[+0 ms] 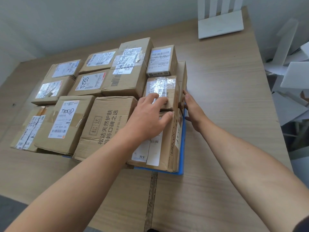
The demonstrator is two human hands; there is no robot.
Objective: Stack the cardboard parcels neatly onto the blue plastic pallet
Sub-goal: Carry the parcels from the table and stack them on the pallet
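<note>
The cardboard parcels (107,124) sit packed in 3 rough rows on the blue pallet (181,164), which shows only as a thin strip along its right edge and near corner (plus a sliver under the front row). The left hand (150,118) lies spread on the taped parcel (167,84) in the right-hand column, thumb down on the front parcel (167,148). The right hand (192,109) is flat with straight fingers, pressed against the column's outer side, its fingertips on a thin upright parcel (182,72) at the pallet's right edge. Beyond that hand the wooden table (234,131) runs wide to its own right edge – a white router (220,25) stands at the far end.
</note>
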